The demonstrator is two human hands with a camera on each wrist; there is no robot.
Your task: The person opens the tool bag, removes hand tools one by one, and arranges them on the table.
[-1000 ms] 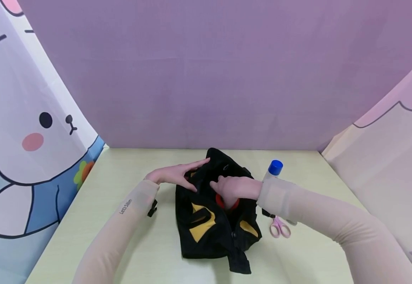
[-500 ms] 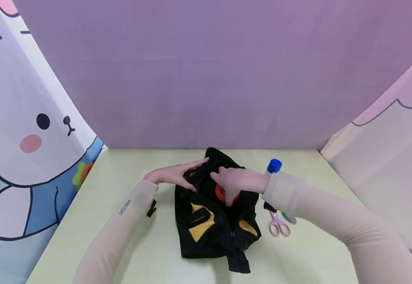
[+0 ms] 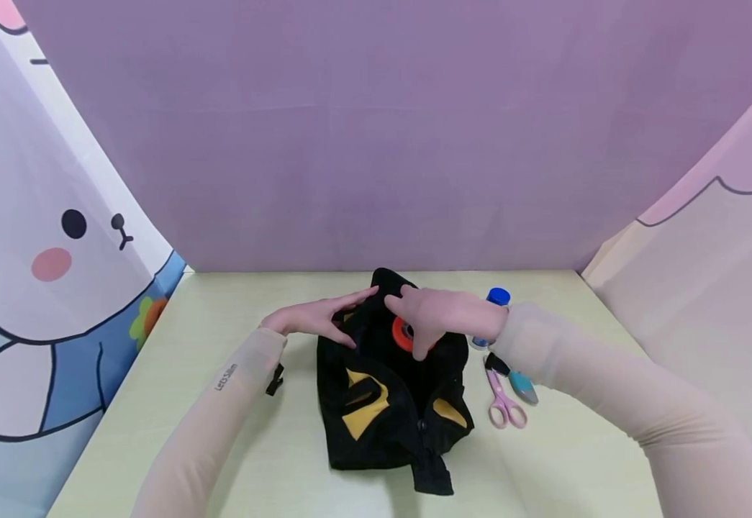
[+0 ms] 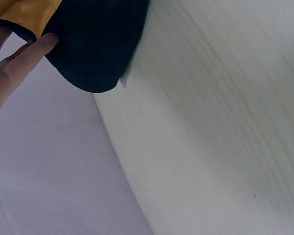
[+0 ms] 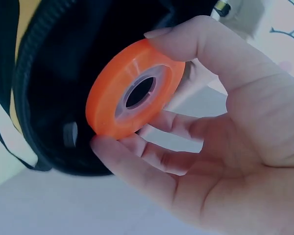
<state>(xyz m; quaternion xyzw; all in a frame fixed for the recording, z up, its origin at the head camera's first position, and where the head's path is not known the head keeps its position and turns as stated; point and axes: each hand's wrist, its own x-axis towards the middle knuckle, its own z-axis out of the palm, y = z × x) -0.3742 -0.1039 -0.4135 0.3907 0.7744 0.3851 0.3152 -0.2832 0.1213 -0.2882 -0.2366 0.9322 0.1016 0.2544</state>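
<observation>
A black backpack with yellow panels stands unzipped on the table, its mouth gaping. My left hand rests at its upper left rim, thumb and forefinger spread apart; in the left wrist view, straight fingers touch the outer fabric. Over the mouth, my right hand pinches an orange tape roll by its edge. Close up in the right wrist view, the thumb lies on the roll's upper edge and the fingertips on its lower edge. The dark inside of the backpack shows behind the roll.
Pink-handled scissors lie right of the backpack, beside a teal and grey object. A blue-capped container stands behind them, partly covered by the right wrist. A black strap buckle is at left. A purple backdrop borders the table.
My right hand has risen and drawn back to the right, bringing the orange tape roll up with it out of the backpack's depth. The left hand keeps its place at the rim.
</observation>
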